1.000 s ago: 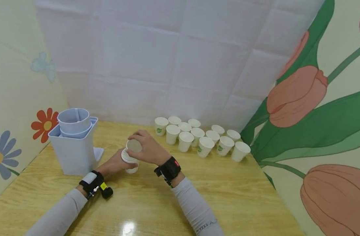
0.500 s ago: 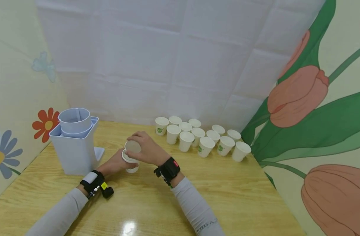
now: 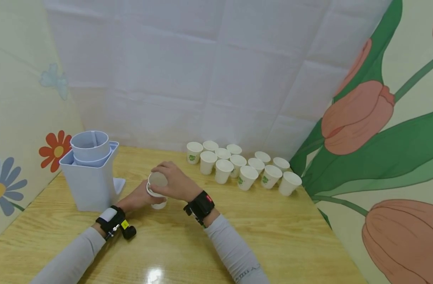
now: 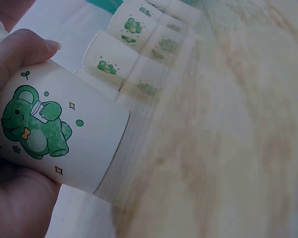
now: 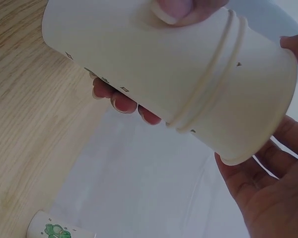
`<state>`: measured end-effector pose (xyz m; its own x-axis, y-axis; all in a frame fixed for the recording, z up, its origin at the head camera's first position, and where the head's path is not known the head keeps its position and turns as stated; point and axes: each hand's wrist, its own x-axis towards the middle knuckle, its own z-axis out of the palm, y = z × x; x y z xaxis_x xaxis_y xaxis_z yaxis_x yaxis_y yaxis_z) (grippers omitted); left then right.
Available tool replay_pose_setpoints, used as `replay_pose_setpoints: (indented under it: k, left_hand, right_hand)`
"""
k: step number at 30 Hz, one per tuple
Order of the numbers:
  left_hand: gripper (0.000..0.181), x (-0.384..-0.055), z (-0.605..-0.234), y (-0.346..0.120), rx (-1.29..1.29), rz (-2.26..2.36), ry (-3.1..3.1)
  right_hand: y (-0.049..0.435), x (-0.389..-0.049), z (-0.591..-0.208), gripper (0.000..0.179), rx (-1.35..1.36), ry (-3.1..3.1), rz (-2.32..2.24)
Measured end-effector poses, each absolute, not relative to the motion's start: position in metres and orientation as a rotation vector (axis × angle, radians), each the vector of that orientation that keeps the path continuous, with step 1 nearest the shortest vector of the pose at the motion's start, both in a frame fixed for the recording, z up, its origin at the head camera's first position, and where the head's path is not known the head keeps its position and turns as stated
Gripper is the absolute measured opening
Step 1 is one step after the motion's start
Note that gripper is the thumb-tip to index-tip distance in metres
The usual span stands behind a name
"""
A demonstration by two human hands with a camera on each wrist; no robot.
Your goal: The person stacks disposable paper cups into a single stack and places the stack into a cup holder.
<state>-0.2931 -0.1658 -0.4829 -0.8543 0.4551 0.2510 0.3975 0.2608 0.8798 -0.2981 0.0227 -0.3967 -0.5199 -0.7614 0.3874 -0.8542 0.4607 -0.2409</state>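
Note:
My left hand (image 3: pixel 135 198) grips a white paper cup (image 4: pixel 84 129) with a green elephant print, in front of me at left of centre. Its base is at or just above the wooden tabletop. My right hand (image 3: pixel 180 183) holds a second paper cup (image 3: pixel 158 179) by its sides, apparently upside down over the first. In the right wrist view the two cup rims (image 5: pixel 208 74) lie against or very close to each other. Fingers of the right hand (image 5: pixel 283 183) curl round the upper cup's far end. The inside of both cups is hidden.
Several white paper cups (image 3: pixel 223 171) stand upright in loose rows at the back right of the wooden table (image 3: pixel 188 244). A pale blue square bin (image 3: pixel 90 185) stands at the left with a round container (image 3: pixel 90 145) in its top. A white cloth (image 3: pixel 202 71) hangs behind.
My right hand has lowered the upper cup slightly and shifted it a little left, bringing it down over the lower cup's rim. The left hand stays in place.

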Motion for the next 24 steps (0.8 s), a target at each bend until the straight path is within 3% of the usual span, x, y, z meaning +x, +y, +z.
replay_pose_setpoints:
  k: [24]
  left_hand:
    - [0.057, -0.293, -0.484, -0.170, 0.887, 1.748, 2.378]
  right_hand:
    - [0.015, -0.294, -0.407, 0.047, 1.369, -2.674, 0.514]
